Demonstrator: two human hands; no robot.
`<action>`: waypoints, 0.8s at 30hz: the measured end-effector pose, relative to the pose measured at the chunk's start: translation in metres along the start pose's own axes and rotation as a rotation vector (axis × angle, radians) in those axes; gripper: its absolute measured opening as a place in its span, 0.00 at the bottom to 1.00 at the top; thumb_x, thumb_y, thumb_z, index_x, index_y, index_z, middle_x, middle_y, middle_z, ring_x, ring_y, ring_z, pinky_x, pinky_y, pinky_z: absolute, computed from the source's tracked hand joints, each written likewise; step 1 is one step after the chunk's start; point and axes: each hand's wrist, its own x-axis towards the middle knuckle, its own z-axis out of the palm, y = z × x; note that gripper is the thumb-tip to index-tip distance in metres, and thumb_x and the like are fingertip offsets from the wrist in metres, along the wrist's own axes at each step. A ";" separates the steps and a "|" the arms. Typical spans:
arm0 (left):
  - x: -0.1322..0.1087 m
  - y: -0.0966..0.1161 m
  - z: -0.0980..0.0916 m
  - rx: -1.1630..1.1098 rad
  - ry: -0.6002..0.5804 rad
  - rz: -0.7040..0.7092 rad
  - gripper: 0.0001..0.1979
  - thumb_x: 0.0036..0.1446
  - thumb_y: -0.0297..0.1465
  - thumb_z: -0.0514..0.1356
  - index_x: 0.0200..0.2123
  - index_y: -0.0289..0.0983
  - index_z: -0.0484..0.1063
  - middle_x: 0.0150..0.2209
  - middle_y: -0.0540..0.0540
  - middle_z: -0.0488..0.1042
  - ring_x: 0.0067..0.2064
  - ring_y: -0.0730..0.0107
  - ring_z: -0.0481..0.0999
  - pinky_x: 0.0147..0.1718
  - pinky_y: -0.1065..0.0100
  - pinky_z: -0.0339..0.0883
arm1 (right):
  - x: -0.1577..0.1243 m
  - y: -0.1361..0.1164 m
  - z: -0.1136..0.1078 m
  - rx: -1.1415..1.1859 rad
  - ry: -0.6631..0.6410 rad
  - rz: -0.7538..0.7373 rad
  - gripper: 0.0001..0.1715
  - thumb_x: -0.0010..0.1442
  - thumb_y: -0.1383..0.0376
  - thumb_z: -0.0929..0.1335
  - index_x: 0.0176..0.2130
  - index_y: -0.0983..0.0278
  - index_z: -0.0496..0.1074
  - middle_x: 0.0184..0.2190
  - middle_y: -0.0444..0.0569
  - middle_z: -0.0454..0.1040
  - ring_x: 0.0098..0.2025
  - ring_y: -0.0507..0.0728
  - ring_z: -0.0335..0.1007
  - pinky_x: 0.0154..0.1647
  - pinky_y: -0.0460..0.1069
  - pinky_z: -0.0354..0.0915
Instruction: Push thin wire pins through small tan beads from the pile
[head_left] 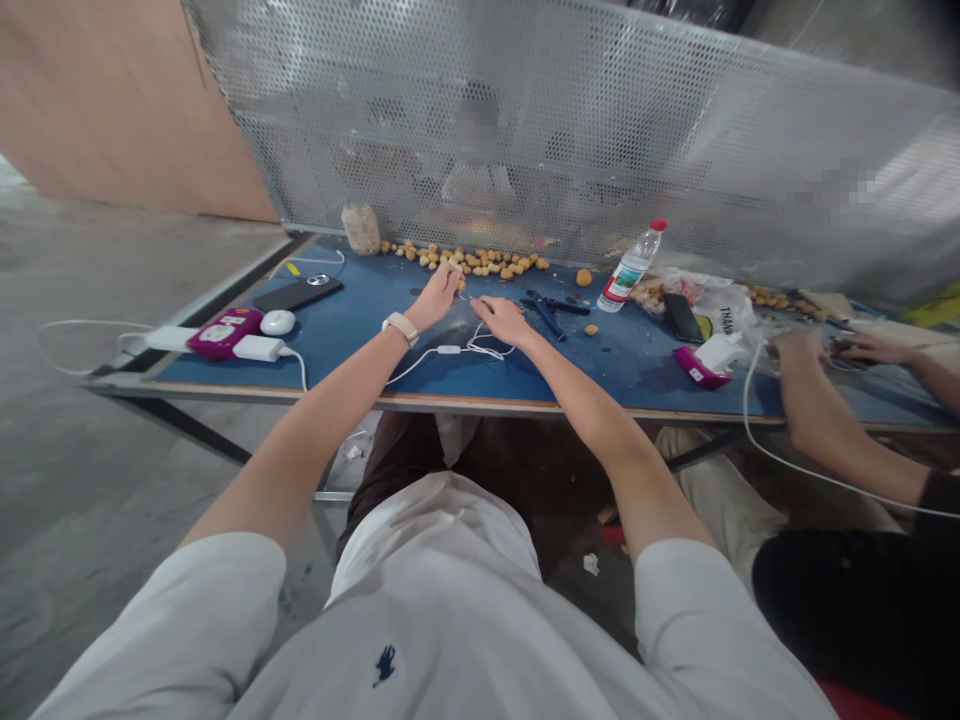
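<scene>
My left hand (437,292), with a pale band on its wrist, is closed. A small orange-tan nut-like piece (460,286) shows at its fingertips. My right hand (499,318) is closed just to the right, its fingers round a thin pen-like tool (466,297) whose tip points at that piece. Most of the tool is hidden by the hand, so its exact kind does not show. Below the hands a white cable (487,348) with a small inline switch lies in loops. Blue-handled pliers (551,312) lie right of my right hand.
Tan nut-like pieces (495,262) line the mesh panel (450,130). A bottle (631,268) stands tilted-looking at right. Left are a phone (300,291), a white case (277,322) and a purple power strip (225,332). A co-worker's hands (799,345) work at far right.
</scene>
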 end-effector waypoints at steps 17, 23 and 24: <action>0.003 0.003 -0.008 0.048 -0.039 0.113 0.23 0.93 0.49 0.60 0.41 0.46 0.69 0.32 0.50 0.65 0.33 0.62 0.70 0.39 0.59 0.72 | -0.004 -0.002 -0.001 0.206 -0.008 0.047 0.54 0.79 0.12 0.61 0.38 0.55 0.68 0.26 0.41 0.61 0.29 0.57 0.60 0.32 0.52 0.58; -0.002 0.009 -0.009 0.055 -0.070 0.090 0.26 0.93 0.53 0.59 0.42 0.44 0.75 0.30 0.51 0.65 0.31 0.63 0.68 0.36 0.60 0.69 | -0.002 0.002 -0.008 0.038 -0.029 -0.036 0.50 0.85 0.17 0.61 0.36 0.54 0.66 0.27 0.46 0.71 0.35 0.61 0.70 0.41 0.55 0.65; -0.003 0.010 -0.009 0.067 -0.071 0.089 0.25 0.93 0.53 0.59 0.42 0.44 0.75 0.30 0.51 0.66 0.31 0.63 0.68 0.36 0.60 0.70 | -0.002 0.002 -0.009 0.013 -0.032 -0.042 0.48 0.86 0.20 0.62 0.36 0.54 0.66 0.28 0.46 0.72 0.36 0.61 0.71 0.43 0.55 0.65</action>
